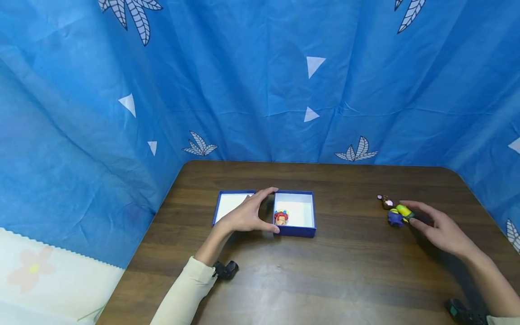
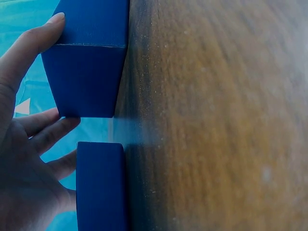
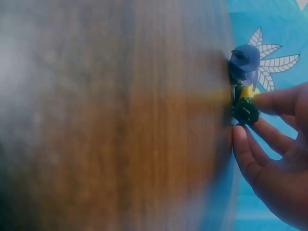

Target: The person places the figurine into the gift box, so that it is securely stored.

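Left wrist: fingers (image 2: 57, 133) touch plain blue box (image 2: 85, 79).

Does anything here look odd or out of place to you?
No spill or breakage shows on the box or around it. The only mildly odd thing is the split: a red-topped toy is alone in the box's corner, while the other toys are bunched at the right hand.

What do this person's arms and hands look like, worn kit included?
Left hand and right hand: bare, no gloves. Left sleeve: plain pale cream, long, gathered cuff. Right sleeve: pale too, only its end in view. Left wrist device: black, with a rounded protruding part. Right wrist device: dark, small greenish patch. No cables visible.
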Motion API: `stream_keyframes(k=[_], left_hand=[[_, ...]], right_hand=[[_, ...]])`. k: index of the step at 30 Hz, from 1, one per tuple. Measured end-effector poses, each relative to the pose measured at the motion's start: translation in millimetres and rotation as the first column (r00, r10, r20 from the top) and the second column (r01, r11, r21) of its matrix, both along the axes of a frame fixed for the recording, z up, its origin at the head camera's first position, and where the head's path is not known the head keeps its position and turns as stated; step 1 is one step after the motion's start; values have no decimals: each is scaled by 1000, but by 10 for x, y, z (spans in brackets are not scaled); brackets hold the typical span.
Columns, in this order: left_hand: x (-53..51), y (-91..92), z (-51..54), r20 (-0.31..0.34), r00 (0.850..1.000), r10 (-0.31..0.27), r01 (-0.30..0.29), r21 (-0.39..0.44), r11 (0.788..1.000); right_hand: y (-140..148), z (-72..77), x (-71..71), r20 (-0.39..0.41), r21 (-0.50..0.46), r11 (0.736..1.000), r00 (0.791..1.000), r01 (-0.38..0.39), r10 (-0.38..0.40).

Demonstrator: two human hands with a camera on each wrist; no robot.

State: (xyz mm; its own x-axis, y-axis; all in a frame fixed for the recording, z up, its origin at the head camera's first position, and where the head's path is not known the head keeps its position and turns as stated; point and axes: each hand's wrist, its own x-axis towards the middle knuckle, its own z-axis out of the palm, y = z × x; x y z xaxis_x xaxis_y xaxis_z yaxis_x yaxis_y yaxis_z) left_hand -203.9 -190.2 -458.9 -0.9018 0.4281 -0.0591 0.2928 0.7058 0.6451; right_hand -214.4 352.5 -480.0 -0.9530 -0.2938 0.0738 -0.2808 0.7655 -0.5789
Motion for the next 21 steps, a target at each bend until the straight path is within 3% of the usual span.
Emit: stream_keyframes(k=[8, 21], left_hand=[[5, -3, -17, -2, 1000, 0, 0, 6, 1000], [-4, -3, -20, 0, 1000, 5, -5, 10, 1000]], right_hand=[[-18, -11, -41, 2, 30, 999, 1000, 16, -16], [-12, -23, -99, -16, 1, 1000, 999, 30, -30]])
